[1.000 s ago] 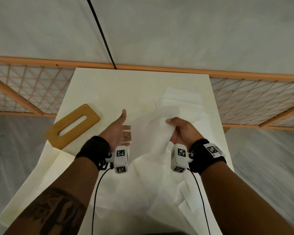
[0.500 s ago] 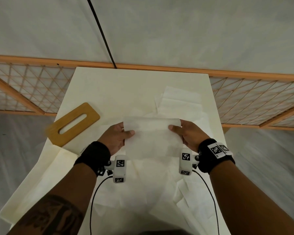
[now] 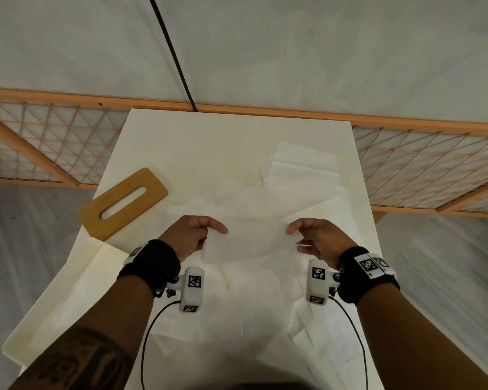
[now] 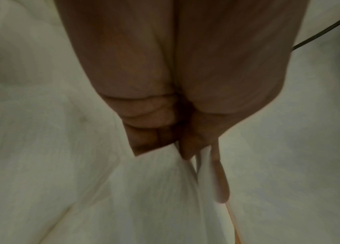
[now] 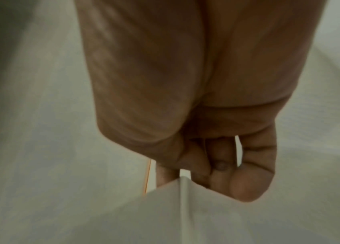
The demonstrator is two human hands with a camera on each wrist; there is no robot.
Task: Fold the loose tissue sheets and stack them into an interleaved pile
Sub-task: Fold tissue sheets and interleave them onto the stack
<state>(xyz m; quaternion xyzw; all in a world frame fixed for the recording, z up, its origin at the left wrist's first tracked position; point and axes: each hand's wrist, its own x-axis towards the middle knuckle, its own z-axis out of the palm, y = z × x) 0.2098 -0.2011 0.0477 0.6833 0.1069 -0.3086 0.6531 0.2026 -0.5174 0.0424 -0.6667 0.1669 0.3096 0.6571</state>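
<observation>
— Where does it stand?

— I hold one thin white tissue sheet (image 3: pixel 251 243) stretched flat just right of the tan wooden board with the oblong slot (image 3: pixel 123 205). My left hand (image 3: pixel 192 237) pinches its left edge between thumb and curled fingers; my right hand (image 3: pixel 316 239) pinches the right edge the same way.

— Anything stacked yet?

— A few squared white sheets (image 3: pixel 302 167) lie farther right of the board, perhaps the pile's start. Loose crumpled sheets (image 3: pixel 307 327) remain nearer me, so I judge most folding is left.

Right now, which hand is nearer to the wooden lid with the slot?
Left. The left hand is just right of the wooden lid; the right hand is across the held tissue sheet.
</observation>
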